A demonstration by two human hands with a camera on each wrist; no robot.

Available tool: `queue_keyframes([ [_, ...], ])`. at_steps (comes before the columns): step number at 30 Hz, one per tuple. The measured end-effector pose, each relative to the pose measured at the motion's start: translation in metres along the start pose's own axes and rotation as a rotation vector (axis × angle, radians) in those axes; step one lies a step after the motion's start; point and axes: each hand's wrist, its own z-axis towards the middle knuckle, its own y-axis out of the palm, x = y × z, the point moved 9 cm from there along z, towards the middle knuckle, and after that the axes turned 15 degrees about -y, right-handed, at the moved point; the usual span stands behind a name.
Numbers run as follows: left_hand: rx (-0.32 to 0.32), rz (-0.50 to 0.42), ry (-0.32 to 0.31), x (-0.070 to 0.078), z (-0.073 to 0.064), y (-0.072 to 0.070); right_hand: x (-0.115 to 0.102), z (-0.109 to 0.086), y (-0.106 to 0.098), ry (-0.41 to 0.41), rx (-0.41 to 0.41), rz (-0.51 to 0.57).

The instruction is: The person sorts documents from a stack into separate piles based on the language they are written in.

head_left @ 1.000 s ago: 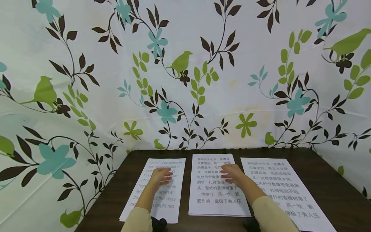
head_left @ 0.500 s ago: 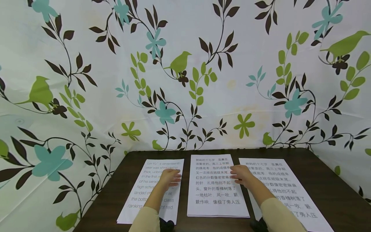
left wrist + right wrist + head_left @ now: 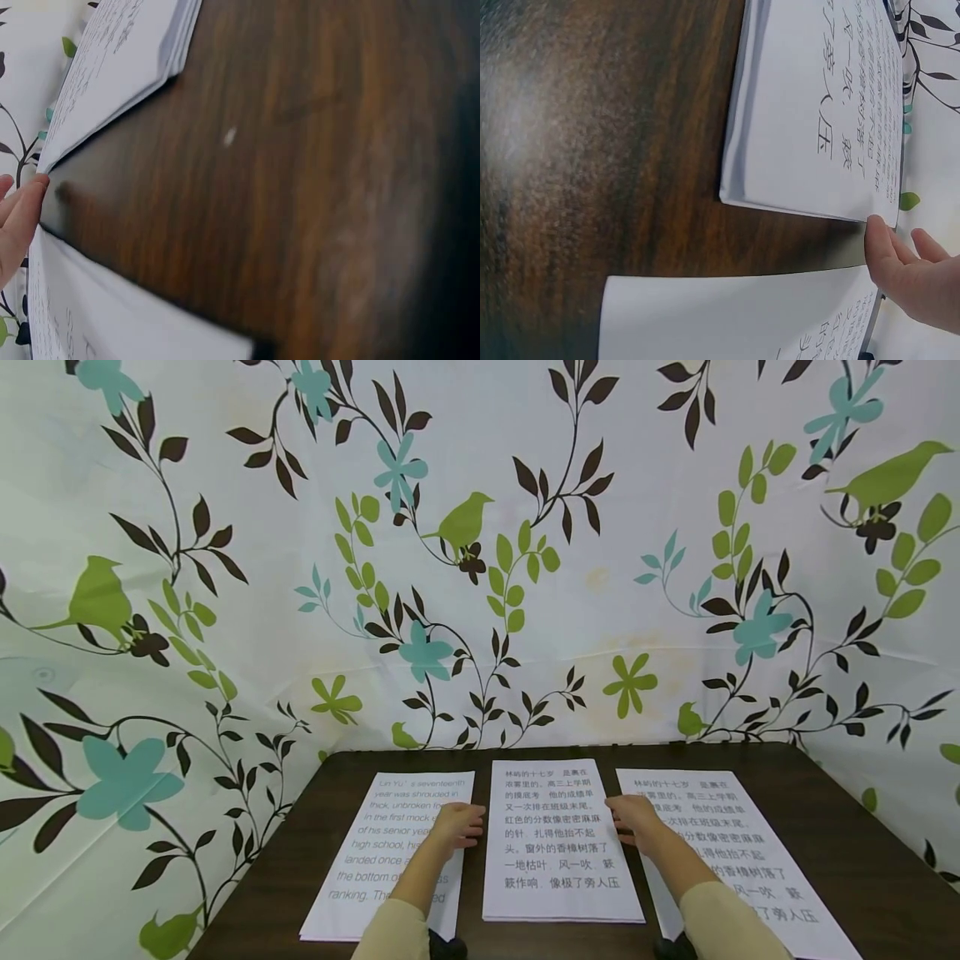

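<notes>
Head view: left hand (image 3: 456, 828) and right hand (image 3: 636, 823) flank the middle stack (image 3: 551, 860), flat on the desk (image 3: 277, 877) between left sheets (image 3: 375, 852) and right sheets (image 3: 738, 835); each grip is apart — holding nothing. Left wrist: fingers (image 3: 19, 225) by its edge, contact unclear; right wrist: fingers (image 3: 880, 247) at the opposite edge — reaching seems nearly done; taking hold remains.

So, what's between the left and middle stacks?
In the left wrist view, table with a small pale spot; in the head view, the left hand is partly over that gap.
</notes>
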Motion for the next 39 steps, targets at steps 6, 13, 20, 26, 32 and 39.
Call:
queue_keyframes([
  [6,0.000,0.017,0.005,-0.005,0.007,0.009,0.045,0.028,-0.008,0.055,0.062,-0.038],
  [13,0.014,0.055,0.015,-0.001,0.006,0.016,0.073,0.052,-0.009,0.061,0.071,-0.037],
  [20,0.029,0.068,0.002,-0.001,0.002,0.017,0.070,0.049,-0.010,0.061,0.070,-0.043],
  [26,0.025,0.070,0.006,0.001,0.002,0.018,0.072,0.050,-0.011,0.067,0.100,-0.049],
  [32,0.026,0.072,0.010,0.003,0.000,0.019,0.073,0.051,-0.012,0.047,0.111,-0.043],
  [39,0.025,0.000,0.024,0.006,0.001,0.018,0.072,0.054,-0.015,-0.006,0.177,-0.067],
])
